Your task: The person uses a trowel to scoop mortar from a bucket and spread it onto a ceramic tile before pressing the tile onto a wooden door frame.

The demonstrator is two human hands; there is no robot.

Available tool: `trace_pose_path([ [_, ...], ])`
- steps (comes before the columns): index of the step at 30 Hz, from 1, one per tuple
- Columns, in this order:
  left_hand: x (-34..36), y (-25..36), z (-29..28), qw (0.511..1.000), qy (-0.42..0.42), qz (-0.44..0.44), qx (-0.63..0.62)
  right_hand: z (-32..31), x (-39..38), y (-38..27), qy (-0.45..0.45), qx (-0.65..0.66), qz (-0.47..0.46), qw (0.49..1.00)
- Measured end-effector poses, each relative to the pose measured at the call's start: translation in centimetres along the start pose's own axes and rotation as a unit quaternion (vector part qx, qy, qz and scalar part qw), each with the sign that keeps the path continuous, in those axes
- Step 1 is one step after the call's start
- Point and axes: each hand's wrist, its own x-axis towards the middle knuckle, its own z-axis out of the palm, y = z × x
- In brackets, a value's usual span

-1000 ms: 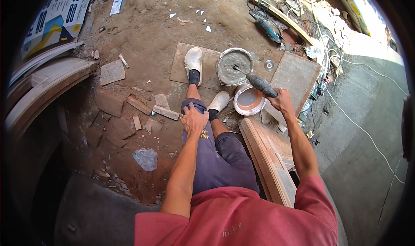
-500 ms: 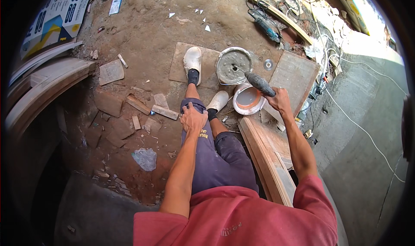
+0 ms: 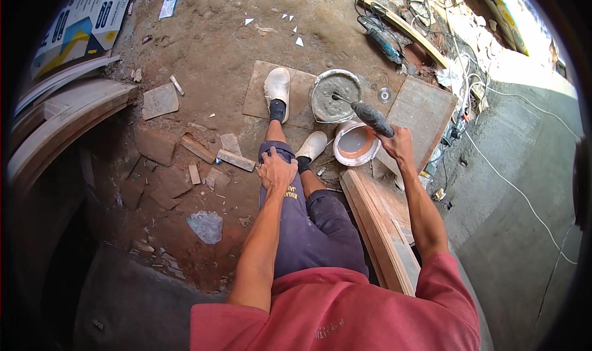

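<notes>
My right hand (image 3: 398,144) is closed round the end of a dark grey, mortar-smeared stirring tool (image 3: 372,118). A thin shaft runs from this tool into wet grey mortar that fills a round bucket (image 3: 315,111). The exact kind of tool cannot be made out. My left hand (image 3: 276,171) rests on my trouser leg near the knee, its fingers spread and holding nothing. Just below the mortar bucket, close to my right hand, stands a white bucket (image 3: 338,155) with an orange inside and greyish liquid in it.
A flat board (image 3: 425,113) lies right of the buckets, near a cutting disc (image 3: 384,95). Beyond are a teal angle grinder (image 3: 385,45) and a wooden batten (image 3: 407,27). Timber (image 3: 373,227) runs beside my right leg. Broken tiles (image 3: 160,101) and a plastic bag (image 3: 205,226) lie left. A white cable (image 3: 515,181) crosses the right.
The tool's shaft has shifted slightly in the mortar, with my right hand a little lower. My left hand stays on my leg.
</notes>
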Motion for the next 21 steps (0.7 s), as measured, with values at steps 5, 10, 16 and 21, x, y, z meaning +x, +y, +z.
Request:
trace_pose_path([
  [5,0.04,0.15,0.18,1.000,-0.007,-0.007,-0.004,0.10,0.38,0.15,0.001,0.019,-0.004,1.000],
  [10,0.32,-0.17,0.55,1.000,-0.005,-0.010,-0.008,0.43,0.45,0.25,0.010,0.011,0.005,1.000],
  [16,0.07,0.25,-0.34,1.000,-0.017,-0.004,-0.012,0.50,0.13,0.16,0.018,0.000,0.004,1.000],
  [21,0.13,-0.03,0.20,1.000,-0.002,-0.004,-0.008,0.75,0.15,0.52,0.021,0.006,-0.007,1.000],
])
